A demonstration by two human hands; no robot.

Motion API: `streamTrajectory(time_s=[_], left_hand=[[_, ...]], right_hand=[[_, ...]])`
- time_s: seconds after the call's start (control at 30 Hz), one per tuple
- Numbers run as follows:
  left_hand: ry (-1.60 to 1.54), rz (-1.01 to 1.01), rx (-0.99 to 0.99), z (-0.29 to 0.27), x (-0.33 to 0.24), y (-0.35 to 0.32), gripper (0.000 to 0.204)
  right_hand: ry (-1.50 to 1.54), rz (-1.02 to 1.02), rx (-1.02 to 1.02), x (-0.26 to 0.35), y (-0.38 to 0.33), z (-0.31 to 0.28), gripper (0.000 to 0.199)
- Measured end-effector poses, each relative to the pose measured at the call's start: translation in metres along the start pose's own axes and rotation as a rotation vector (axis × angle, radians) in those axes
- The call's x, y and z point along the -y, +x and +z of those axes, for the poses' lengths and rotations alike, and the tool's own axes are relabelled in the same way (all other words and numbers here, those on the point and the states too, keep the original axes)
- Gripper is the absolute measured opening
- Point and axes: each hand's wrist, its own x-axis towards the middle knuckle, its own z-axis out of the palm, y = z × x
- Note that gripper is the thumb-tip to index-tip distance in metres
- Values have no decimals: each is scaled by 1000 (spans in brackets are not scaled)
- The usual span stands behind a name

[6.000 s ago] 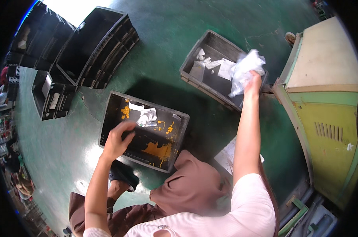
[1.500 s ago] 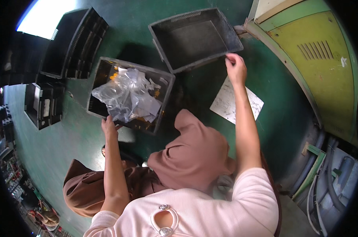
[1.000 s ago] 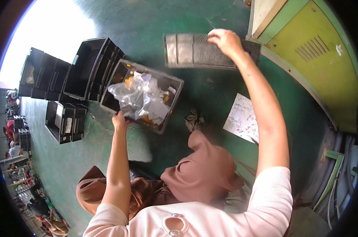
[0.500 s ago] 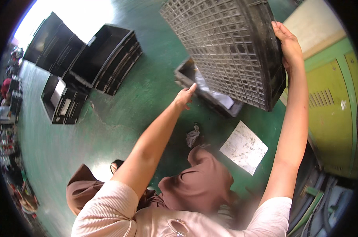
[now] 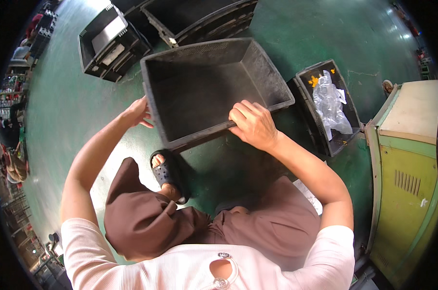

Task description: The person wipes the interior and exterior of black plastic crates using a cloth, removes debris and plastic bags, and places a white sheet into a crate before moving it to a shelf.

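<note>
A black plastic crate [image 5: 199, 82] hangs tilted before me, its bare inside facing me. Its near rim is in the closed fingers of my right hand [image 5: 253, 123]. By the crate's left wall is my left hand [image 5: 138, 114], fingers stretched out and apart. Whether its fingertips touch that wall I cannot tell. To the right, a smaller dark crate [image 5: 308, 108] stands on the floor, holding crumpled clear plastic [image 5: 330, 104] and small orange-yellow bits [image 5: 314, 81].
Stacked black crates [image 5: 207, 24] stand at the far side, with another dark crate [image 5: 117, 62] at far left. A green-yellow metal cabinet [image 5: 407, 179] rises on the right. My sandalled foot [image 5: 167, 171] is below the held crate, and a white sheet [image 5: 306, 193] lies partly behind my right arm.
The held crate has come down and left from the upper right, turning from its gridded underside to its open inside. My right hand moved with it; my left moved left to its side.
</note>
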Motion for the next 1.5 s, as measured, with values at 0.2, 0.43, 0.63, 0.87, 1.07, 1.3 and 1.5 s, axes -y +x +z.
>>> streamTrajectory(time_s=[0.2,0.43,0.63,0.87,1.07,1.3,1.5], left_hand=[[-623,173,49,52,3,45,89],[-149,254,-153,86,-27,42,92],[246,446,-492,83,-4,92,66],[328,511,-583,73,-14,95,57],[290,526,-580,76,-24,100,67],[221,504,-577,84,-26,111,71],[219,427,-651,81,-28,107,67]], right_hand=[[-203,-52,89,-32,-48,76,7],[-143,502,-15,20,-126,62,37],[-268,1396,394,20,-239,45,25],[-97,1540,508,-8,-154,-128,27],[125,1254,-12,3,-63,-229,26],[565,1074,-545,-1,31,-230,46],[792,1048,-544,-50,41,-133,36]])
